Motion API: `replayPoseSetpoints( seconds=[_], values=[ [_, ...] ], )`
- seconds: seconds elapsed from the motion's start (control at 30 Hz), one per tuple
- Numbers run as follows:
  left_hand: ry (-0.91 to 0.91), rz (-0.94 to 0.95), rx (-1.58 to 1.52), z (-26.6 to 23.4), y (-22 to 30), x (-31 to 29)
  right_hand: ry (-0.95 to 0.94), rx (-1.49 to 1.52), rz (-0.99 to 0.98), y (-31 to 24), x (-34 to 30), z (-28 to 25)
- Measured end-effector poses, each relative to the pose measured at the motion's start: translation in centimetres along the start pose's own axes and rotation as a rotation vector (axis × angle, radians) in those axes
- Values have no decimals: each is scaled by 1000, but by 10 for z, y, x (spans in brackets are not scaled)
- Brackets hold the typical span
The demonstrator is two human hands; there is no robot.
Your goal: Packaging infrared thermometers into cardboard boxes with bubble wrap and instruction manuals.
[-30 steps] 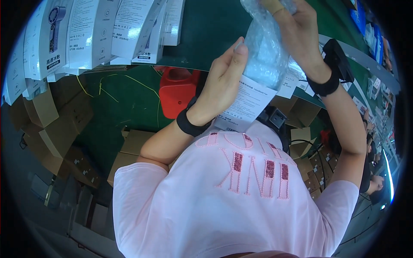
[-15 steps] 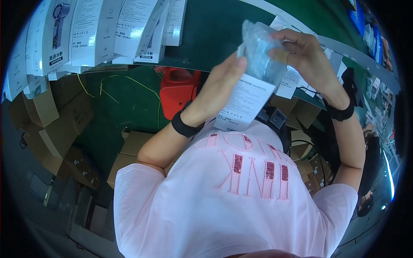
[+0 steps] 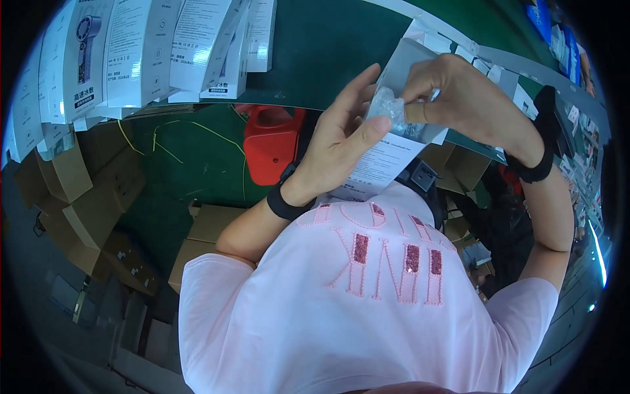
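Dark-green flat worktable (image 3: 321,49); left hand (image 3: 341,141) grips white oblong cardboard box (image 3: 382,163), apparently for steadiness; right hand (image 3: 453,98) pinches clear bubble wrap (image 3: 391,110)

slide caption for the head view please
The left hand holds an open white carton while the right hand touches bubble wrap at its mouth.

Wrap (image 3: 390,105) at 1 o'clock: clear, bumpy, glossy plastic; box (image 3: 382,159) around it smooth paperboard; stool (image 3: 271,148) at 11 glossy plastic; cartons (image 3: 88,223) at 9 matt cardboard; shirt (image 3: 354,328) at 6 matt cloth with rough glittery patches (image 3: 360,249).
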State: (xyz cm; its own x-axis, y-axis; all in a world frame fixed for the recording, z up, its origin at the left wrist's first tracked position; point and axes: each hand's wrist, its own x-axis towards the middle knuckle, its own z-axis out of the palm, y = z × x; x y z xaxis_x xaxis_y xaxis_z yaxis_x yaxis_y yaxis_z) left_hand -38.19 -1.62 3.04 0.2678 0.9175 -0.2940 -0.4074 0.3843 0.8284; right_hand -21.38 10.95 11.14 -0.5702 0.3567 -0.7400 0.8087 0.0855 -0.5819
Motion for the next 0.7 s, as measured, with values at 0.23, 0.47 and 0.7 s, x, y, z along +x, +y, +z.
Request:
replayPoseSetpoints(
  seconds=[0.23,0.47,0.7],
  values=[
    [-89,288,-77,0,-4,-13,236,23,-204,-35,-48,11],
    [-265,200,570,-15,-13,-14,101,-119,-264,7,-24,59],
    [-114,129,720,-37,-15,11,343,-14,-416,48,28,73]
  ],
)
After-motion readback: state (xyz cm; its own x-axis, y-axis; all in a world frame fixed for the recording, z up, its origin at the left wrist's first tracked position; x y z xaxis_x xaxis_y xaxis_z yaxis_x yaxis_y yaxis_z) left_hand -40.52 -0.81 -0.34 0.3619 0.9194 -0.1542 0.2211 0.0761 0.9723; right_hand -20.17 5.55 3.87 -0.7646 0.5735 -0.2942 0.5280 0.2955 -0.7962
